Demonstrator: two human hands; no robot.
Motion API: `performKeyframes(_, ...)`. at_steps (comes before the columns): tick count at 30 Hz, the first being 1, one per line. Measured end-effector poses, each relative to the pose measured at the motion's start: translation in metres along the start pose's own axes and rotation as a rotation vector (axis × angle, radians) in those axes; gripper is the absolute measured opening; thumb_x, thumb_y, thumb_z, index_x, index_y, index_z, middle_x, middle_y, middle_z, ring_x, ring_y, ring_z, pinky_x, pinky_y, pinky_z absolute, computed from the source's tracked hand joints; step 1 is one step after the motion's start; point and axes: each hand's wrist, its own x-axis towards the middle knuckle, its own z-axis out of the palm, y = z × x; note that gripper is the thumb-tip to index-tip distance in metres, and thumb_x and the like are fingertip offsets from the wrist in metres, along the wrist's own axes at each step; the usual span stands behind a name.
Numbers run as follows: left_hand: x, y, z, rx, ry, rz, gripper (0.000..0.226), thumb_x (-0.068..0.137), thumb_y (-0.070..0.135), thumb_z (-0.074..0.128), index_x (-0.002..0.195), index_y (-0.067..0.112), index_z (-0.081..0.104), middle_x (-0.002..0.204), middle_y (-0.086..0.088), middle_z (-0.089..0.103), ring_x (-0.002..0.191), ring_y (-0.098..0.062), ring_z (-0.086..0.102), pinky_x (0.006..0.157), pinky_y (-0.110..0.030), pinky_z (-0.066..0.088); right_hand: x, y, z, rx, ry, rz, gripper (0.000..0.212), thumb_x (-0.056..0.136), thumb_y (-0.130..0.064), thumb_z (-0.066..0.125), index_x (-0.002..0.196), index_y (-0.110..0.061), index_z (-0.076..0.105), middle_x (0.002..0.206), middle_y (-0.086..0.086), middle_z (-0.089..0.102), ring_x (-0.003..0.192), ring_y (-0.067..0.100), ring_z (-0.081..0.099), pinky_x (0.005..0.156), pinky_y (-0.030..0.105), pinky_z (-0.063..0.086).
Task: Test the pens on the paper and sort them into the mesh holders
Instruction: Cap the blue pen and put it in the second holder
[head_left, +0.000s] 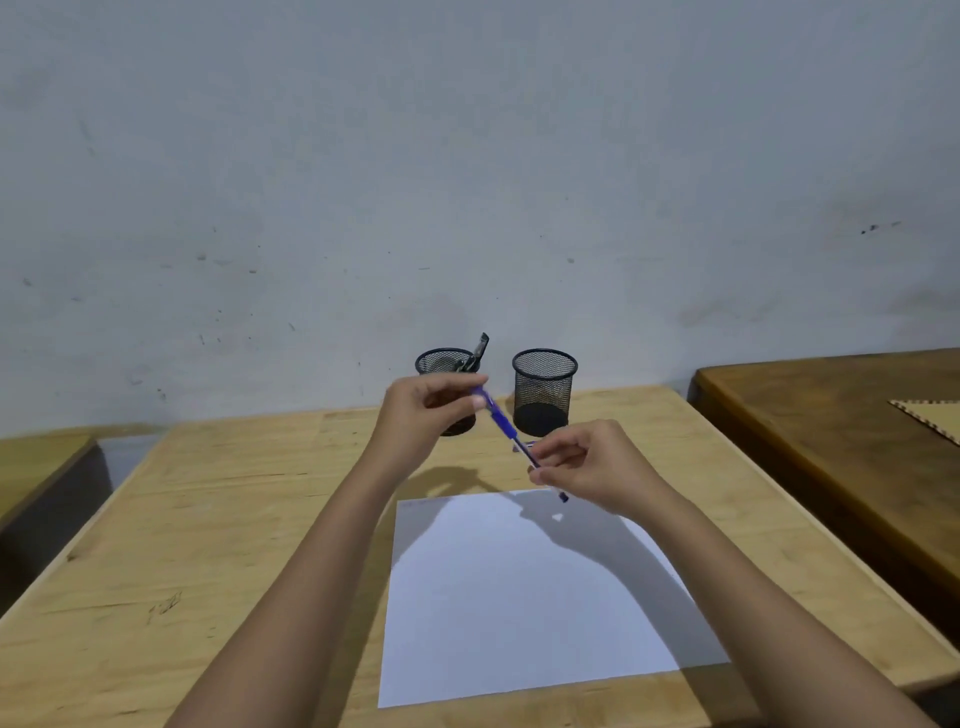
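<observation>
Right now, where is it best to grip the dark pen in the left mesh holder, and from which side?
Pinch the top end of the dark pen, the only part above the rim of the left mesh holder. It leans right, so probably come from above and pull along that lean.

- Blue pen (501, 428) — slanted in mid-air, centre frame.
- White paper (519, 597) — flat on the bench (234, 519), lower centre.
- Left mesh holder (441, 361), upright, a dark pen (480, 351) leaning inside; right mesh holder (544, 395) just beside it.

Light wooden desk (208, 519) was shoved up against a pretty scuffed grey wall (467, 156). A darker table (831, 415) stood just right of it.
</observation>
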Motion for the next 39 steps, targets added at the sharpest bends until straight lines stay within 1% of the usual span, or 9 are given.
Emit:
performKeyframes(6,0.044,0.003,0.042,-0.052,0.062,-0.013,0.024,0.091,0.012,0.057,0.111,0.0,0.064,0.093,-0.004,0.069,0.088,-0.011,0.065,0.091,-0.023,0.05,0.025,0.01,-0.026,0.11,0.261,-0.02,0.02,0.073,0.007,0.069,0.078,-0.009,0.058,0.065,0.002,0.063,0.066,0.024,0.062,0.069,0.04,0.052)
performKeyframes(10,0.066,-0.031,0.061,0.292,-0.01,-0.12,0.024,0.093,0.032,0.053,0.11,0.016,0.056,0.103,-0.002,0.057,0.097,-0.016,0.054,0.088,-0.027,0.042,0.049,0.02,-0.047,0.51,0.462,0.019,0.022,0.084,0.006,0.058,0.084,-0.012,0.045,0.088,0.016,0.061,0.075,0.023,0.07,0.071,0.03,0.059)
performKeyframes(15,0.078,-0.056,0.079,0.414,-0.175,-0.177,0.049,0.091,0.044,0.052,0.128,0.015,0.039,0.138,-0.009,0.039,0.131,-0.019,0.034,0.09,-0.02,0.023,0.096,0.03,-0.064,0.694,0.575,0.042,0.006,0.092,-0.005,0.051,0.089,-0.01,0.048,0.094,0.011,0.058,0.086,0.024,0.071,0.069,0.022,0.059)
performKeyframes(18,0.092,-0.075,0.083,0.366,-0.189,-0.21,0.08,0.086,0.054,0.052,0.146,0.013,0.018,0.151,-0.002,0.024,0.141,-0.018,0.023,0.106,-0.024,0.022,0.122,0.04,-0.063,0.591,0.614,0.036,0.011,0.086,-0.003,0.059,0.086,-0.011,0.051,0.1,0.019,0.062,0.087,0.025,0.07,0.071,0.023,0.058)
performKeyframes(20,0.097,-0.083,0.085,0.349,-0.2,-0.256,0.09,0.084,0.059,0.051,0.149,0.018,0.006,0.158,0.0,0.012,0.143,-0.018,0.018,0.117,-0.036,0.018,0.135,0.05,-0.061,0.494,0.616,0.069,0.016,0.082,-0.006,0.064,0.084,-0.017,0.052,0.101,0.022,0.065,0.091,0.026,0.068,0.08,0.032,0.058)
performKeyframes(23,0.099,-0.093,0.087,0.314,-0.194,-0.234,0.087,0.084,0.059,0.051,0.149,0.024,0.006,0.158,0.002,0.015,0.143,-0.014,0.02,0.117,-0.041,0.021,0.149,0.065,-0.057,0.274,0.578,0.096,0.005,0.082,-0.016,0.065,0.085,-0.018,0.061,0.094,0.009,0.068,0.092,0.021,0.066,0.091,0.042,0.053)
performKeyframes(31,0.1,-0.103,0.088,0.251,-0.164,-0.216,0.086,0.08,0.063,0.054,0.148,0.032,0.012,0.155,0.003,0.024,0.141,-0.014,0.026,0.115,-0.044,0.027,0.15,0.059,-0.051,0.03,0.396,0.08,0.024,0.084,-0.014,0.062,0.107,-0.009,0.064,0.099,0.001,0.062,0.093,0.013,0.056,0.082,0.022,0.039)
performKeyframes(36,0.097,-0.101,0.087,0.318,-0.174,-0.189,0.086,0.086,0.059,0.05,0.149,0.025,0.002,0.158,0.002,0.014,0.144,-0.014,0.017,0.118,-0.04,0.019,0.128,0.06,-0.061,0.157,0.348,0.062,0.042,0.08,-0.012,0.07,0.12,-0.008,0.059,0.112,0.001,0.062,0.106,0.011,0.058,0.092,0.024,0.044)
performKeyframes(39,0.088,-0.101,0.084,0.445,-0.213,-0.142,0.086,0.09,0.051,0.048,0.149,0.017,-0.005,0.158,0.0,0.01,0.145,-0.013,0.011,0.111,-0.025,0.011,0.11,0.069,-0.065,0.187,0.356,0.051,0.04,0.079,-0.006,0.069,0.118,-0.007,0.059,0.112,0.002,0.063,0.106,0.011,0.059,0.092,0.024,0.046)
